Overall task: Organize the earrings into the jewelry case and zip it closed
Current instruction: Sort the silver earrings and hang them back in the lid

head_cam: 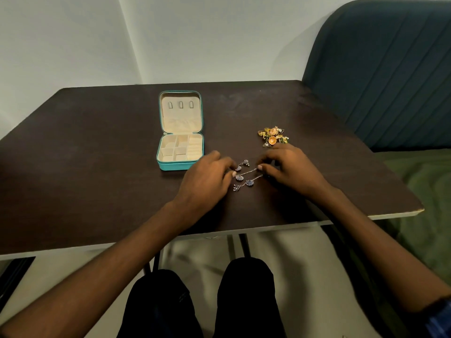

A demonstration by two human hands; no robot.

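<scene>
Teal zip jewelry case (180, 164) lies open on the dark matte desk (97, 147), cream compartments empty. Both hands work silver chain earrings with blue stones (244, 178): left hand (202, 179) and right hand (290, 169) fingertips curl onto them, grip likely pinching, can't confirm. Gold earring pile (272, 136) waits beyond. Step: sorting, early. Next: untangle the thin chains, lift one into a compartment.

Dark table (97, 142) bears open case (180, 142), silver earrings (244, 178), gold pile (272, 136).

Dark brown table (97, 142), teal ribbed chair back (390, 69), green cushion (427, 191), white wall (73, 45)
</scene>
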